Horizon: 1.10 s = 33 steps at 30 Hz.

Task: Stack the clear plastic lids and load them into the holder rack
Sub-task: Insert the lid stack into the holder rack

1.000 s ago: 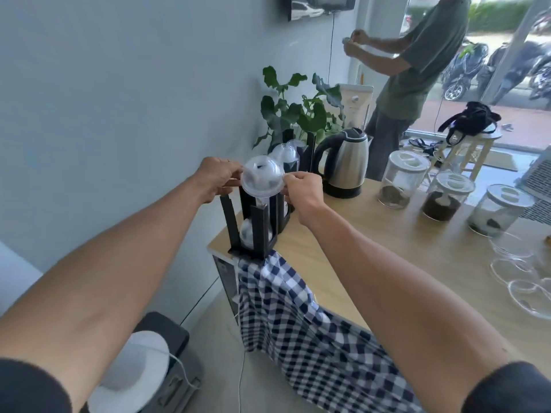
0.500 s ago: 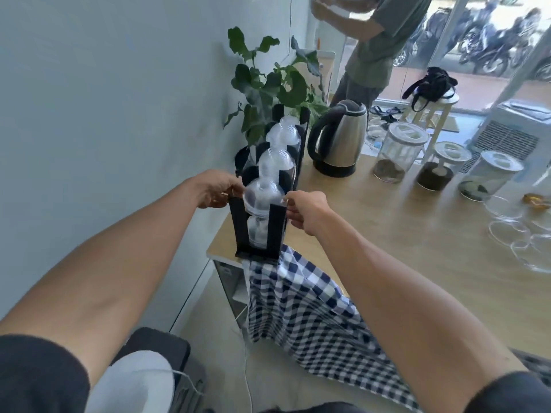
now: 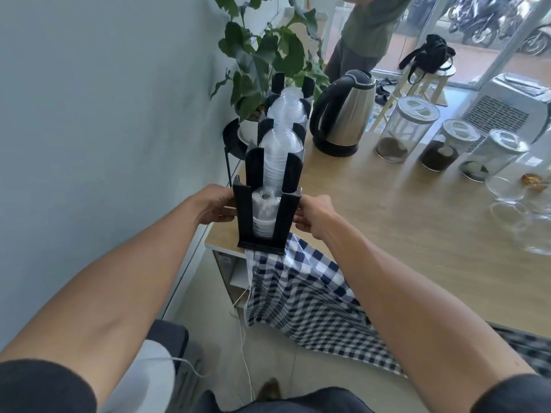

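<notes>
1. The black holder rack (image 3: pixel 275 186) stands at the wooden counter's (image 3: pixel 402 210) near-left corner, beside the wall.
2. A short stack of clear dome lids (image 3: pixel 266 214) sits low in the nearest slot — between both hands.
3. Left hand (image 3: pixel 213 208) and right hand (image 3: pixel 313 214) flank that slot, fingers curled against its uprights — whether they grip the lids cannot be told.

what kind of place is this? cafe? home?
Probably a small cafe or drink counter. A black holder rack full of stacked clear dome lids stands on a wooden counter, beside an electric kettle and lidded jars of dark loose contents. Glass front faces parked motorbikes.
</notes>
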{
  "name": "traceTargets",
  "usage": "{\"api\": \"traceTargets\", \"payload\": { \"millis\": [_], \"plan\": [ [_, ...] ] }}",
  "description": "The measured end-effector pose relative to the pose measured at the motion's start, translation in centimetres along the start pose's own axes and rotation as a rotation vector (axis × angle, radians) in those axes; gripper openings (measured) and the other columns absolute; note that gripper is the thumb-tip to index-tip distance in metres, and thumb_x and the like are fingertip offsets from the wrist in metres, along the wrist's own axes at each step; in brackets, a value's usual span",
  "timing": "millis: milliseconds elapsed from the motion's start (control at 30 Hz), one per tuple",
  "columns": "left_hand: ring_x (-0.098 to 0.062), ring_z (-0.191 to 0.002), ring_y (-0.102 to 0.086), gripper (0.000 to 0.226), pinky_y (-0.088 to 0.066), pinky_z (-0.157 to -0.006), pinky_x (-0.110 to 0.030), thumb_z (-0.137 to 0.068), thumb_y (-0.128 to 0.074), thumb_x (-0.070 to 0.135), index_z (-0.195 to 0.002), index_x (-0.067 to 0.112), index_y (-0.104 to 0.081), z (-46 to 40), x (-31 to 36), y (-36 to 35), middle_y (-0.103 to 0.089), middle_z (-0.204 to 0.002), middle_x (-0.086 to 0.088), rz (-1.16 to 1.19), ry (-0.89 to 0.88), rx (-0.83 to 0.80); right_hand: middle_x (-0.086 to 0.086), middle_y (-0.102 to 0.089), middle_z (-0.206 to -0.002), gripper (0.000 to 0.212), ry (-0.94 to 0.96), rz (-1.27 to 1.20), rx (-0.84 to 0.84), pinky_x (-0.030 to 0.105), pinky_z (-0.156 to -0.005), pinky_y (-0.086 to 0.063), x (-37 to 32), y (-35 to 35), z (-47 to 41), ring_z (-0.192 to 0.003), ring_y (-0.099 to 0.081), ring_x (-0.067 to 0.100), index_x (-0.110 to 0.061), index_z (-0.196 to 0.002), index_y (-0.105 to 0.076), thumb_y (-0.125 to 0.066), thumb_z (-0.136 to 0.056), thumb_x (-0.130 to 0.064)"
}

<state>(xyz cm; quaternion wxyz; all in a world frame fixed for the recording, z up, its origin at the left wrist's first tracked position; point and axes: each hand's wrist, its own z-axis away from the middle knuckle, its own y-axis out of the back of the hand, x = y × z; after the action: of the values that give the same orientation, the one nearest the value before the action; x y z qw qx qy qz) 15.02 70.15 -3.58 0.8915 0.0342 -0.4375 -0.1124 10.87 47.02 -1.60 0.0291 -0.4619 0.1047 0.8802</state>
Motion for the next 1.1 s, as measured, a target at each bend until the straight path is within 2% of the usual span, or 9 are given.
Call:
{"api": "traceTargets", "payload": {
  "millis": [233,367,500,667,800,867,933,1000,1100],
  "plan": [
    [-0.015,-0.056,-0.063,0.024,-0.046,-0.063,-0.028,-0.081,-0.073,0.011,-0.105,0.008,-0.070,0.4,-0.3,-1.0,-0.068,-0.086,-0.011,-0.018,-0.045,0.076,0.003,-0.066,-0.056,0.011,-0.025,0.029,0.008,0.028,-0.054,-0.044,1.0,-0.3,-0.7,-0.041,-0.059,0.011,-0.004,-0.077,-0.070,-0.070,-0.087,-0.007],
    [-0.010,-0.044,-0.063,0.030,-0.045,-0.062,-0.027,-0.087,-0.067,0.012,-0.114,0.001,-0.072,0.9,-0.5,-1.2,-0.069,-0.081,-0.009,-0.044,-0.041,0.098,0.005,-0.067,-0.060,0.012,-0.006,0.043,0.015,0.027,-0.051,-0.042,1.3,-0.5,-0.9,-0.044,-0.059,0.012,-0.003,-0.078,-0.072,-0.073,-0.086,-0.012],
    [-0.018,-0.061,-0.066,0.011,-0.046,-0.068,-0.030,-0.093,-0.064,0.016,-0.096,0.008,-0.070,2.7,0.6,-1.6,-0.067,-0.077,-0.005,-0.028,-0.058,0.140,0.008,-0.074,-0.070,0.016,0.044,0.077,0.004,0.030,-0.057,-0.047,0.8,0.3,-0.3,-0.059,-0.068,0.019,-0.003,-0.081,-0.074,-0.071,-0.083,-0.018],
    [-0.018,-0.069,-0.068,0.007,-0.052,-0.082,-0.034,-0.087,-0.065,0.016,-0.082,0.011,-0.064,6.2,4.5,-1.5,-0.070,-0.079,-0.005,-0.035,-0.114,0.307,0.005,-0.065,-0.068,0.017,0.203,0.166,0.010,0.032,-0.059,-0.045,-1.4,2.4,0.9,-0.063,-0.057,0.022,-0.012,-0.076,-0.066,-0.062,-0.076,-0.029],
    [-0.021,-0.070,-0.060,0.022,-0.046,-0.069,-0.033,-0.080,-0.071,0.030,-0.090,0.011,-0.067,8.7,8.1,-2.1,-0.065,-0.085,-0.008,-0.121,-0.229,0.409,0.003,-0.066,-0.076,0.028,0.445,0.267,0.036,0.033,-0.064,-0.047,-3.8,5.0,2.6,-0.070,-0.056,0.022,-0.007,-0.083,-0.068,-0.060,-0.090,-0.033],
    [-0.024,-0.078,-0.056,0.032,-0.044,-0.068,-0.034,-0.072,-0.072,0.041,-0.089,0.015,-0.066,9.7,9.5,-3.2,-0.061,-0.088,-0.009,-0.252,-0.309,0.459,0.001,-0.069,-0.086,0.030,0.576,0.381,0.043,0.038,-0.077,-0.051,-4.7,6.8,3.7,-0.083,-0.061,0.027,-0.013,-0.091,-0.069,-0.056,-0.096,-0.041],
    [-0.028,-0.103,-0.061,0.042,-0.050,-0.090,-0.039,-0.078,-0.069,0.050,-0.109,0.022,-0.069,10.7,10.3,-5.2,-0.067,-0.112,-0.009,-0.478,-0.363,0.502,0.001,-0.070,-0.111,0.036,0.696,0.572,0.067,0.047,-0.099,-0.048,-5.0,9.0,4.4,-0.111,-0.061,0.030,-0.022,-0.110,-0.067,-0.050,-0.098,-0.051],
    [-0.032,-0.135,-0.052,0.069,-0.042,-0.112,-0.046,-0.086,-0.059,0.057,-0.147,0.025,-0.053,11.8,10.9,-8.0,-0.055,-0.150,-0.008,-0.709,-0.363,0.535,0.008,-0.049,-0.156,0.062,0.729,0.757,0.081,0.055,-0.119,-0.031,-4.8,11.7,4.9,-0.147,-0.038,0.032,-0.024,-0.150,-0.049,-0.044,-0.099,-0.059],
    [-0.033,-0.146,-0.040,0.080,-0.038,-0.114,-0.050,-0.089,-0.048,0.066,-0.158,0.028,-0.036,13.1,11.0,-13.4,-0.038,-0.163,-0.008,-0.974,-0.407,0.565,0.009,-0.026,-0.170,0.074,0.743,0.875,0.128,0.056,-0.122,-0.018,-3.7,16.5,5.6,-0.158,-0.016,0.030,-0.022,-0.161,-0.032,-0.040,-0.100,-0.063]
  ]
}}
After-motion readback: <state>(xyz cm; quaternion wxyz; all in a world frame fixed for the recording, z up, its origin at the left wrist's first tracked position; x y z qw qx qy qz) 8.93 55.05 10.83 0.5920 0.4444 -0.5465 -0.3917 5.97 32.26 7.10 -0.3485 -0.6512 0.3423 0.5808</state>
